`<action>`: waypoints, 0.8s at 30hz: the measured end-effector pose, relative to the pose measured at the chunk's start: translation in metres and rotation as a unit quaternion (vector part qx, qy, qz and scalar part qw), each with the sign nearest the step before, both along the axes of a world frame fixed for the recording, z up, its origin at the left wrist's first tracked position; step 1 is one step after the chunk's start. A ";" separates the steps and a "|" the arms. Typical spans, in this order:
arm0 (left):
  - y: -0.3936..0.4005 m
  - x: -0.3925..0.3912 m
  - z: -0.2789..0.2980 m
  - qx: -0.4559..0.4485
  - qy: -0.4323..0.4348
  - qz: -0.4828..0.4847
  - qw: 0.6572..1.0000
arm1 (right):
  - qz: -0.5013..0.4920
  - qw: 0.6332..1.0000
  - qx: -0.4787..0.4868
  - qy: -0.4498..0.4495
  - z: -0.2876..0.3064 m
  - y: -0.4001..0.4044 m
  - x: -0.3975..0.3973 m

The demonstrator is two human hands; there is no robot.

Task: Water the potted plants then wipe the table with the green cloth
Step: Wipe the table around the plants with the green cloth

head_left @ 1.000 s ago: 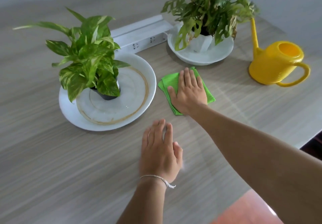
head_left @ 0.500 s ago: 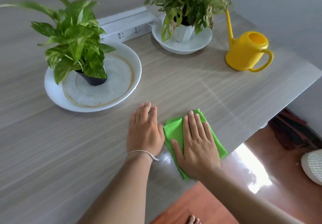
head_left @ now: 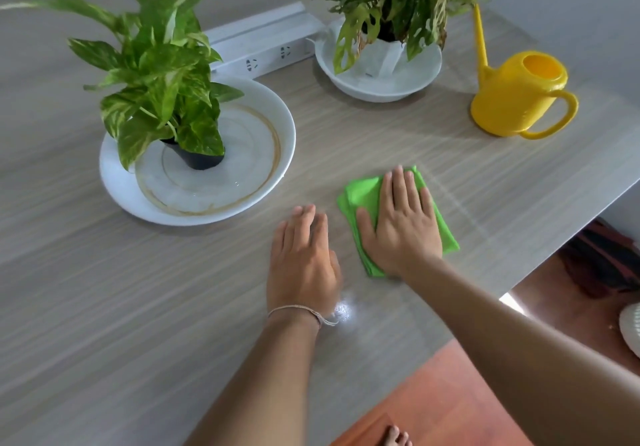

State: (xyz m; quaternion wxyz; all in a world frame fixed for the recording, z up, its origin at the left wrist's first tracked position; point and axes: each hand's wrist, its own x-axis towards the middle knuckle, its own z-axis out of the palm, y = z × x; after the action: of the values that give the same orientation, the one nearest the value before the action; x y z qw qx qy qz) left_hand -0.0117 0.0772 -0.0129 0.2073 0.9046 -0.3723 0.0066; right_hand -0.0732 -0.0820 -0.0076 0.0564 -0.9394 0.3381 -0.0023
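A folded green cloth (head_left: 362, 196) lies on the wood-grain table (head_left: 138, 307), pressed flat under my right hand (head_left: 401, 223). My left hand (head_left: 301, 258) rests palm down on the bare table just left of the cloth, fingers together, holding nothing. A pothos in a black pot (head_left: 197, 159) stands in a wide white dish (head_left: 114, 175) at the left. A second leafy plant in a white pot (head_left: 381, 57) sits in a white bowl (head_left: 381, 92) at the back. The yellow watering can (head_left: 512, 99) stands upright at the right.
A white power strip (head_left: 263, 47) lies between the two plants at the back. The table's edge runs diagonally at the right, with red-brown floor (head_left: 433, 404) below. A white object (head_left: 628, 331) sits on the floor at the far right.
My right hand slid the cloth from near the back bowl down to the front edge, then back up toward the table's middle. My left hand stayed flat beside it.
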 end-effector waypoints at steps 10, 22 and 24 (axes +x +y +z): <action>-0.003 0.003 -0.005 0.027 -0.028 0.002 0.999 | -0.010 1.000 0.009 0.013 0.000 -0.053 0.071; 0.005 0.003 0.006 0.000 0.067 -0.016 0.998 | 0.018 1.000 -0.012 0.013 -0.001 0.041 -0.039; 0.015 0.005 0.013 -0.001 0.100 -0.020 0.995 | 0.027 0.999 -0.025 -0.009 -0.004 0.068 -0.059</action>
State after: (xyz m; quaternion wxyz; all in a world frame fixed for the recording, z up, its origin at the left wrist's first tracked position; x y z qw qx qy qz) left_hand -0.0071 0.0922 0.0000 0.2444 0.8929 -0.3678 -0.0875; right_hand -0.1323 -0.0136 -0.0115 0.0358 -0.9494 0.3117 -0.0179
